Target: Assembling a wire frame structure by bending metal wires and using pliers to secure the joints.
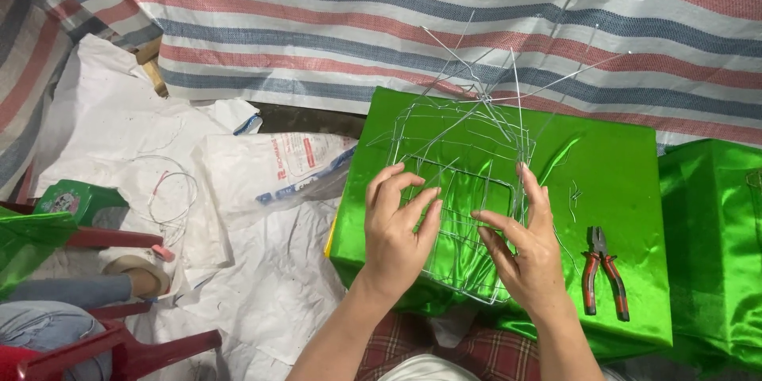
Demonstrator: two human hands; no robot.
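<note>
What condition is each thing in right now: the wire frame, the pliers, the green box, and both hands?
wire frame: unfinished, loose wire ends sticking up, resting on the green box
pliers: lying flat, unheld, handles slightly apart
green box: closed, covered in shiny cloth
left hand: fingers curled on the wire frame
right hand: fingers gripping the frame's wires

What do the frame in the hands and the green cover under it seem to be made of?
The frame looks like thin bare metal wire: silvery, glinting, with loose ends sticking up. The green cover seems to be satin-like fabric or foil: very glossy, with soft wrinkles and bright highlights. Both hands, left hand and right hand, touch the wire.
</note>
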